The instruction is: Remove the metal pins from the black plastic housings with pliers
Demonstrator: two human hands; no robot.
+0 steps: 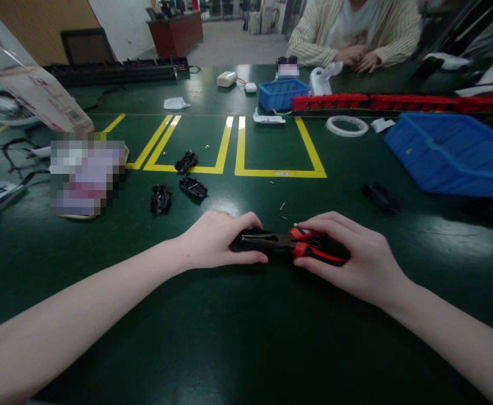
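My right hand [358,247] is closed round the red and black handles of a pair of pliers [320,256]. Their dark jaws point left, up against a small black plastic part [240,242]. That part is pinched between the thumb and fingers of my left hand [221,239]. A thin bright metal line shows along the dark area there; where the jaws end and the part begins is hard to make out. Further forward on the table lie similar black parts [160,199], with several small metal pins [282,206] just ahead of the pliers.
Yellow tape [280,173] outlines areas on the green table [246,337]. To the right are a large blue bin [453,152] and a tape roll [346,126]. A bottle [39,90] and a blurred-out phone-like object [90,180] lie left. Across sits a person [356,34], hands together.
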